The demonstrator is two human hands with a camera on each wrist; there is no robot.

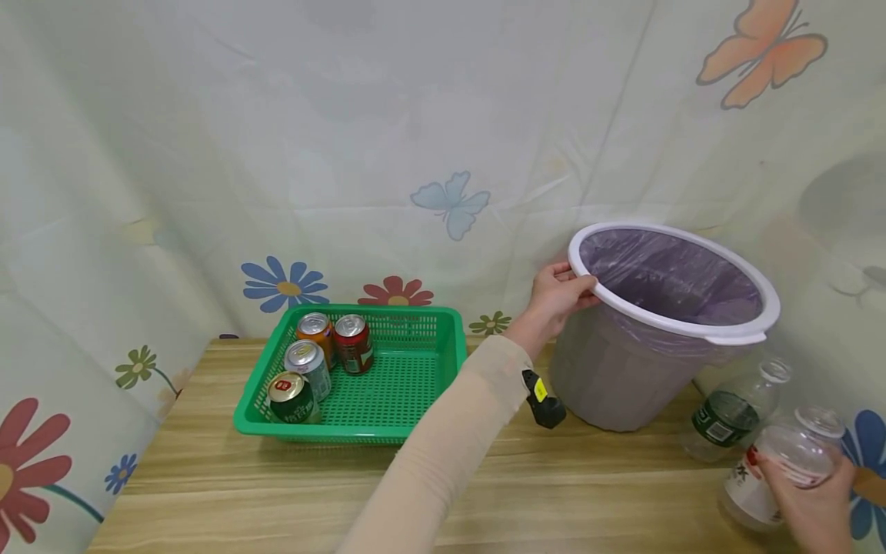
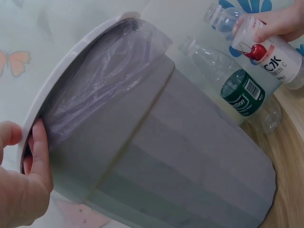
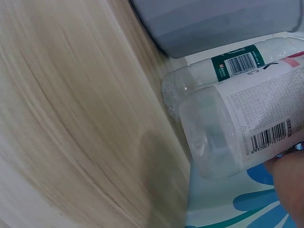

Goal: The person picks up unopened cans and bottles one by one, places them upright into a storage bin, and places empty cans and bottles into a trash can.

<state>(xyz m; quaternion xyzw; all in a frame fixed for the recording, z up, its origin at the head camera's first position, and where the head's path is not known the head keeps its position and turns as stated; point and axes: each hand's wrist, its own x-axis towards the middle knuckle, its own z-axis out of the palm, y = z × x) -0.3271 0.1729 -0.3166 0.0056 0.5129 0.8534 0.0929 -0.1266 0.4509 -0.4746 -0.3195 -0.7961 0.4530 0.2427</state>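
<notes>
My left hand [image 1: 559,292] grips the white rim of a grey trash can [image 1: 616,377], thumb on top of the rim and fingers under its outer edge. A thin purplish bag [image 2: 109,76] lines the can and folds over inside the rim. At the far right, my right hand [image 1: 817,492] holds a clear plastic bottle [image 1: 754,492] with a white label showing red cherries. Right behind it stands a second clear bottle [image 2: 242,92] with a dark green label. In the right wrist view the held bottle's base and barcode [image 3: 268,137] face the camera.
A green plastic basket [image 1: 415,400] sits on the wooden table [image 1: 554,492] at left. Several drink cans, among them a red can [image 1: 354,344] and a green can [image 1: 294,398], stand in its left part. A patterned curtain [image 1: 388,154] hangs behind the table.
</notes>
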